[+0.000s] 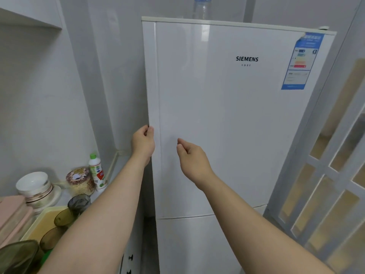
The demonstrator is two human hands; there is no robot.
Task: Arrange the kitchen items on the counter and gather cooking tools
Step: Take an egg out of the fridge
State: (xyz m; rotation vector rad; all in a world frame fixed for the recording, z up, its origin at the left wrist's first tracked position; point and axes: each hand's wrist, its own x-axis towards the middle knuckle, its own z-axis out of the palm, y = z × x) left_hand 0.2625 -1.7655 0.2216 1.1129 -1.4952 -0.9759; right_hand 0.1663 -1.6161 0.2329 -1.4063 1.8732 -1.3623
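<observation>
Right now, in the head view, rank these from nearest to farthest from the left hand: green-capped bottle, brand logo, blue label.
1. The green-capped bottle, standing just lower left of the left hand.
2. The brand logo, upper middle of the fridge door.
3. The blue label, at the door's top right corner.

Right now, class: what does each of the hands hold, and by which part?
Left hand grips the fridge door by its left edge. Right hand, curled, holds nothing.
</observation>
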